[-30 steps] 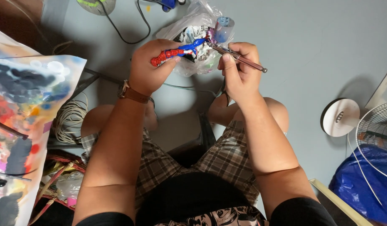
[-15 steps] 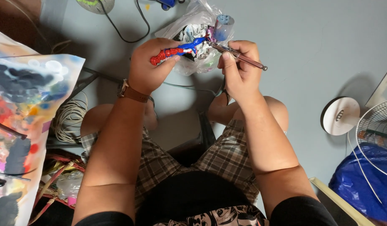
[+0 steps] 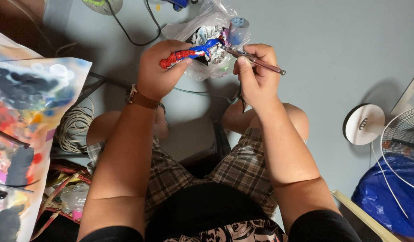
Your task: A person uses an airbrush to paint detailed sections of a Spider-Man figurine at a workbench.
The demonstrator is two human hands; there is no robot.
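My left hand (image 3: 160, 69) grips a small red and blue painted figure (image 3: 189, 52), held out level above the floor. My right hand (image 3: 256, 71) holds a thin brown paintbrush (image 3: 256, 60) like a pen, its tip touching the blue end of the figure. A brown watch strap (image 3: 142, 99) sits on my left wrist. Just beyond the figure lies a clear plastic bag (image 3: 202, 27) with crumpled bits inside and a small pale blue cup (image 3: 237, 29) beside it.
A paint-smeared sheet (image 3: 25, 116) covers the left side, with a coil of pale cord (image 3: 75, 127) next to it. A white fan (image 3: 395, 134) stands at right above a blue plastic bag (image 3: 386, 197). A black cable (image 3: 131, 31) crosses the grey floor.
Both hands and the figure hold nearly the same place; the brush tip stays at the figure's blue end with only slight shifts.
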